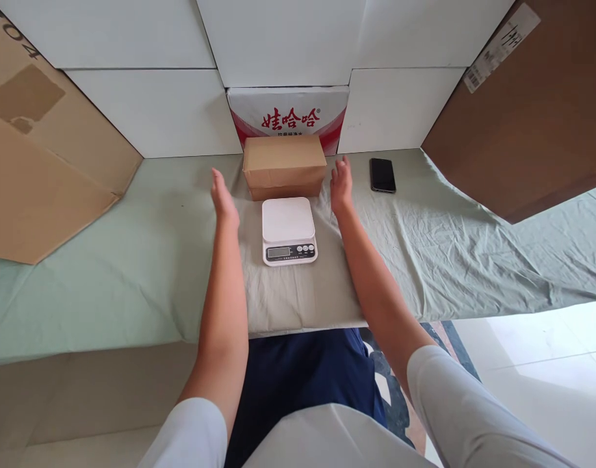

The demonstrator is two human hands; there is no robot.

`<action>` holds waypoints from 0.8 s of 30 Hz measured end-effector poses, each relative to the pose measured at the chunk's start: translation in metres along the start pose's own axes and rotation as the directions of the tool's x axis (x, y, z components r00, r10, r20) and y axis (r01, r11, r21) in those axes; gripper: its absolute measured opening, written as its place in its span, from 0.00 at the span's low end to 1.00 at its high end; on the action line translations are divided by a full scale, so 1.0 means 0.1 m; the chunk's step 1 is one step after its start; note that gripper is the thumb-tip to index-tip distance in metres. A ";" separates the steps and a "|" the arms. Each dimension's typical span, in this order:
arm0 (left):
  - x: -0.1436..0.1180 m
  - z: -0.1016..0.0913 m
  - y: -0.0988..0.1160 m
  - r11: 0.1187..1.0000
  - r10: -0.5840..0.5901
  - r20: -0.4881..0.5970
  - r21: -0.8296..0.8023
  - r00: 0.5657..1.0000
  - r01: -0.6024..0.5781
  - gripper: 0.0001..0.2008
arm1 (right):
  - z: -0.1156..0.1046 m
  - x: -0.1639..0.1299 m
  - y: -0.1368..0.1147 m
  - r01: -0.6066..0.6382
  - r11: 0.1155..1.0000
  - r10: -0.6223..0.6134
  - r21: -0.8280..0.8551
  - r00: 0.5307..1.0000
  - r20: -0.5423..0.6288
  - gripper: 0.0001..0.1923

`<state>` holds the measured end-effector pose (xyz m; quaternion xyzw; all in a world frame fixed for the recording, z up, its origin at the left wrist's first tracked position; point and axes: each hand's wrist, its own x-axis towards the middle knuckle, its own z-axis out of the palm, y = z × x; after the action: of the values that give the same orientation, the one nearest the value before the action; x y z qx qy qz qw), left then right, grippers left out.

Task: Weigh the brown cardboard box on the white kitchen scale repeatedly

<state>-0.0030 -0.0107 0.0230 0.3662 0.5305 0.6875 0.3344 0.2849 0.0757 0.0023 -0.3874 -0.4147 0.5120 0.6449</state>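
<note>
A white digital kitchen scale point(288, 221) lies on the cloth-covered table in front of me, its dark display and buttons facing my side. Right behind it sits a closed brown cardboard box point(285, 169). My left hand point(224, 200) is held to the left of the box and scale, fingers stretched forward, touching neither. On the other side, my right hand point(341, 185) is upright close to the box's right end, fingers extended. Whether it touches the box is hard to tell, but nothing is in its grasp. Both palms face inward.
A black phone point(382, 175) lies right of my right hand. Large cardboard boxes stand at the left point(58, 149) and right point(531, 117). Behind the small box is a white-and-red printed carton point(288, 104) against white panels point(283, 39). A pale green cloth point(132, 273) covers the table.
</note>
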 end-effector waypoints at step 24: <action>0.00 -0.01 -0.12 0.987 -0.159 0.102 0.031 0.982 0.157 0.39 | 0.11 -0.24 0.05 -0.092 0.995 0.093 -0.030 0.995 0.029 0.38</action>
<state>-0.0031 -0.0086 0.0110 0.3622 0.5476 0.6326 0.4108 0.2698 0.0540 -0.0019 -0.4075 -0.4134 0.5413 0.6083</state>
